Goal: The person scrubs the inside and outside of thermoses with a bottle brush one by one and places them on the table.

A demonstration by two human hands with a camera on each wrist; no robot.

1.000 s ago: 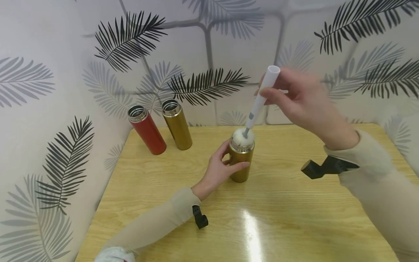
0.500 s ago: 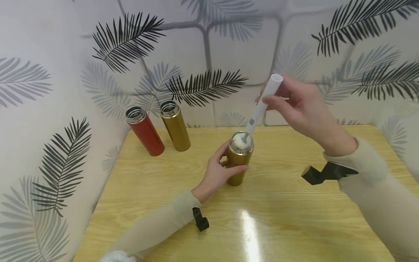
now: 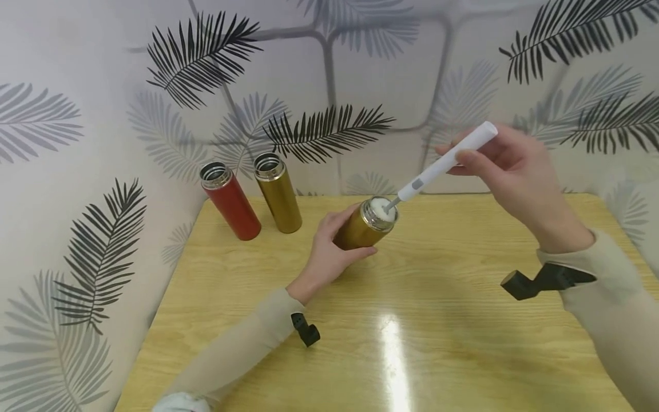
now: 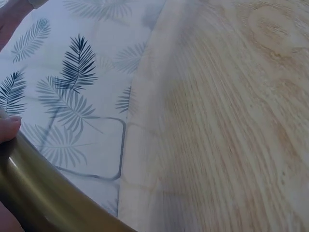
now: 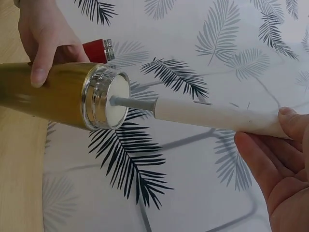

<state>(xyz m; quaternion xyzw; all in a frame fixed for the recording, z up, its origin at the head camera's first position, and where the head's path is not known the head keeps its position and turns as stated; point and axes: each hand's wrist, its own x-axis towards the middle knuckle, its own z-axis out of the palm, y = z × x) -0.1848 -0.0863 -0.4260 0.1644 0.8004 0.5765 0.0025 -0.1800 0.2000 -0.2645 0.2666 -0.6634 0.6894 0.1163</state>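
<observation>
My left hand (image 3: pixel 329 246) grips a gold thermos bottle (image 3: pixel 360 229), which is tilted with its silver threaded mouth toward the right. Between the thumb and fingers of my right hand (image 3: pixel 520 171) is the white handle of a sponge bottle brush (image 3: pixel 448 163). The white sponge head (image 5: pixel 117 101) fills the bottle's mouth, and a short grey stem (image 5: pixel 135 104) joins it to the handle. How deep the sponge reaches inside is hidden. In the left wrist view only the bottle's gold side (image 4: pixel 43 193) and a thumb or finger show.
A red bottle (image 3: pixel 234 203) and a second gold bottle (image 3: pixel 280 197), both uncapped, stand upright at the back left of the wooden table (image 3: pixel 437 320). Leaf-patterned covering (image 3: pixel 360 68) rises behind the table's far edge.
The sponge went down into the bottle's mouth. Since then the bottle has tipped over to the right, and my right hand has swung the brush handle rightward to a flatter slant.
</observation>
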